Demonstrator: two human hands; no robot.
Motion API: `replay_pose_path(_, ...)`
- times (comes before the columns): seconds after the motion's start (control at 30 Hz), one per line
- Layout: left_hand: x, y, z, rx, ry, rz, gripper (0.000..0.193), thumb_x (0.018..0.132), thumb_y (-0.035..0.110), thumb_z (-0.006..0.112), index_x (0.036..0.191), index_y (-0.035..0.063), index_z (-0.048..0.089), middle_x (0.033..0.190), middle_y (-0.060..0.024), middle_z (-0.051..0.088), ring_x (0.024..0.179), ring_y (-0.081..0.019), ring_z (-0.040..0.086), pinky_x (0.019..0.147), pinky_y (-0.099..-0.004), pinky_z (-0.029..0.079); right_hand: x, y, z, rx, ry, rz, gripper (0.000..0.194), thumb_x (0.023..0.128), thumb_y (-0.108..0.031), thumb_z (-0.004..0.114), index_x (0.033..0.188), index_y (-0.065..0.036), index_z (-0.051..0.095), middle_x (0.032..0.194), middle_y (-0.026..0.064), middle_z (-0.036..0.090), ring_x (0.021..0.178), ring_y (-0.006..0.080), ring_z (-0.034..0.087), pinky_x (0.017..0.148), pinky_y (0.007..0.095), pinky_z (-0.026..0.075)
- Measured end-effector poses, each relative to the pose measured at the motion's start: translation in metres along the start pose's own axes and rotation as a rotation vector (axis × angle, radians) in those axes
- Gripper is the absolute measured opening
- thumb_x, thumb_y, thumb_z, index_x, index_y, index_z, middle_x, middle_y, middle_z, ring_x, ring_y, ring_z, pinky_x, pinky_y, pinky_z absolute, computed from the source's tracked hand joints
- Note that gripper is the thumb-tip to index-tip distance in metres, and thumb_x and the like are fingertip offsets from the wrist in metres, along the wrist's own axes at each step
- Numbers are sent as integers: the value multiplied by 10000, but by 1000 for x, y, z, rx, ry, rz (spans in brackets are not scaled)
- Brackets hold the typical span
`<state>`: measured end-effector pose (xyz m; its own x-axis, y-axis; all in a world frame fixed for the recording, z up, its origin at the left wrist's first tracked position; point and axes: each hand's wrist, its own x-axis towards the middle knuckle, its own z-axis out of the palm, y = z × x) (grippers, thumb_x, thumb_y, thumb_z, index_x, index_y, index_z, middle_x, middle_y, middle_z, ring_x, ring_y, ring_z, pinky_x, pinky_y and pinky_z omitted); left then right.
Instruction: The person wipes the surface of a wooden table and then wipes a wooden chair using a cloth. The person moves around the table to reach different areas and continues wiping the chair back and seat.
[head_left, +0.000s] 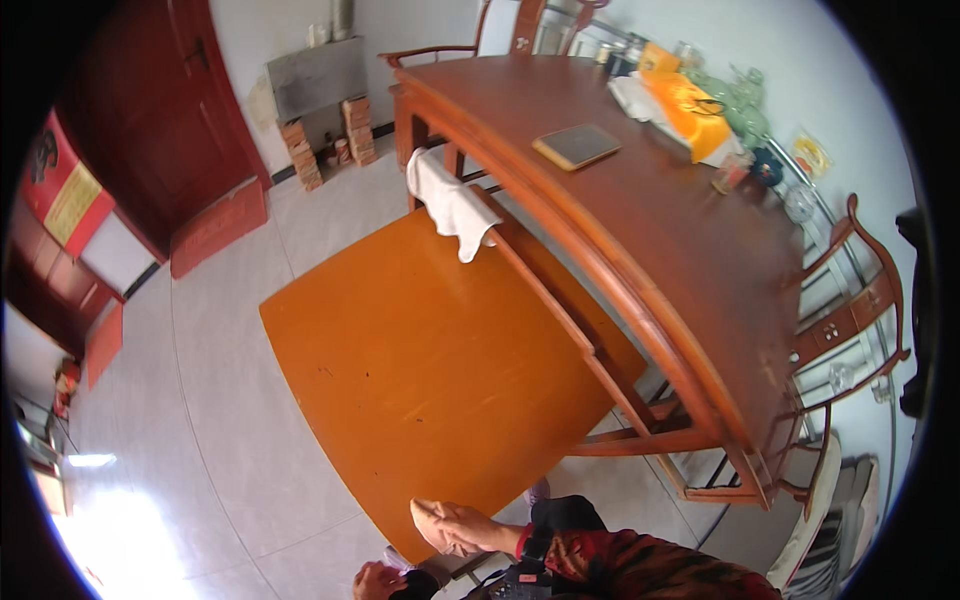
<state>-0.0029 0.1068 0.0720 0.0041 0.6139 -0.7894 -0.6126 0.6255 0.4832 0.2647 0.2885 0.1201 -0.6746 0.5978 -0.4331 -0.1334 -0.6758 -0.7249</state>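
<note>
My right hand (469, 529) is closed on a light tan cloth (429, 519) at the near edge of an orange-brown wooden tabletop (450, 360). Left of it and lower, my left hand (377, 581) is partly cut off by the picture's bottom edge, its fingers curled near my knee; whether it holds anything cannot be made out. A white cloth (454, 202) hangs over the wooden rail at the tabletop's far side.
A dark red wooden table (645, 225) stands beyond, bearing a framed tablet-like board (577, 145), yellow fabric (686, 109) and green figurines (742, 105). A wooden armchair (847, 315) is at right. Brick stacks (301, 155) and a red door (157, 112) are at left.
</note>
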Motion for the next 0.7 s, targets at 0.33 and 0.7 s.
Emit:
replay_pose_path(0.33,-108,146,386,255,-510,91,321,1048,218,626,1328,91,537,1271,-65,649,1138,-191,655,926,-360,561,-226,-246,-4,405,210,-169,104,1031,-157,631,1011,-134,531,665,-51,491,582,52,450,624,235,397)
replay_pose_path(0.7,-84,141,676,664,-482,465,340,994,125,724,1266,-7,569,1124,-81,688,912,-161,710,802,-295,595,-376,-387,-167,-238,993,-692,482,1038,-195,635,1468,-23,500,1417,135,606,1326,252,577,1116,430,481)
